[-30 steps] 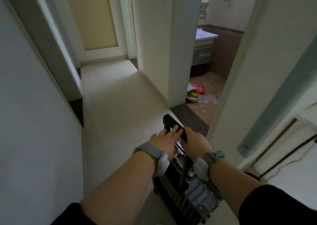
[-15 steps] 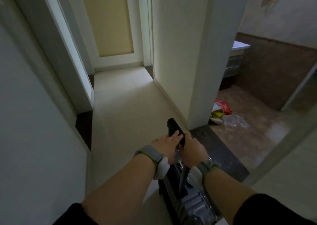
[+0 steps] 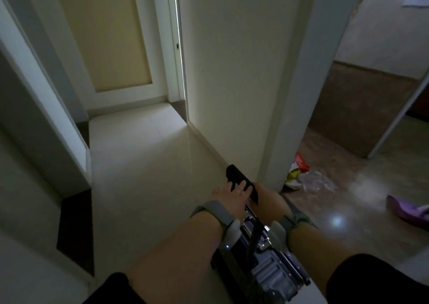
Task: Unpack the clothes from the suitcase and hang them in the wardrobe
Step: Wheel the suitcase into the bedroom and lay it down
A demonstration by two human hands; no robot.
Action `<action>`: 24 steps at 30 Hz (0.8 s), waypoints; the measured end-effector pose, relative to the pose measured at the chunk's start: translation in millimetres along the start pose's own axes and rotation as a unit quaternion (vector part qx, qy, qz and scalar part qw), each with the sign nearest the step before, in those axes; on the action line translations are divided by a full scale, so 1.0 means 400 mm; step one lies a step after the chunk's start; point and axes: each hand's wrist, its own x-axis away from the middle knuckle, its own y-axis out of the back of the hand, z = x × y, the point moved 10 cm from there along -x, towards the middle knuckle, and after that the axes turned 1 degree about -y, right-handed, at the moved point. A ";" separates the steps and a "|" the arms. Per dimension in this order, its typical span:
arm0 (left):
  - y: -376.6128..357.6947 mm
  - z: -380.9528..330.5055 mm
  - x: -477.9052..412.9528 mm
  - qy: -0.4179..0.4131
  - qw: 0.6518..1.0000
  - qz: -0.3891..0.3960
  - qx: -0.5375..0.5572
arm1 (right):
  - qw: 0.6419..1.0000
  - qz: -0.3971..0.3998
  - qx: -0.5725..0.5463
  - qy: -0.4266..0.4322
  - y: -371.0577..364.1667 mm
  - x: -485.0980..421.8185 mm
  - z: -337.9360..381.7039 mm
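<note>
A dark grey ribbed suitcase [image 3: 267, 271] stands on the pale hallway floor right below me, with its black pull handle [image 3: 239, 180] raised. My left hand [image 3: 229, 199] lies over the handle with its fingers extended across the bar. My right hand [image 3: 269, 201] grips the same handle from the right, fingers curled round it. Both wrists wear grey bands. No clothes or wardrobe show in the head view.
A white wall corner [image 3: 274, 118] juts out just beyond the handle. A closed cream door [image 3: 109, 37] ends the corridor ahead; a doorway opens on the left [image 3: 58, 109]. To the right, a brown tiled floor holds a red and yellow bag [image 3: 297, 171] and a purple item [image 3: 411, 211].
The view has advanced along the corridor and swung left; the wall corner and the far door are nearer. Both hands stay on the suitcase handle.
</note>
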 end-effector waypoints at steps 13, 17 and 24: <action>0.233 0.596 -0.473 0.027 0.999 -0.003 -0.032 | 0.999 -0.003 -0.023 0.026 -0.026 -0.797 0.259; 0.304 0.786 -0.631 0.035 0.999 0.021 0.004 | 0.999 -0.001 -0.029 0.034 -0.015 -1.038 0.351; 0.399 1.094 -0.893 0.022 0.999 0.029 0.010 | 0.999 0.000 -0.032 0.040 -0.010 -1.413 0.487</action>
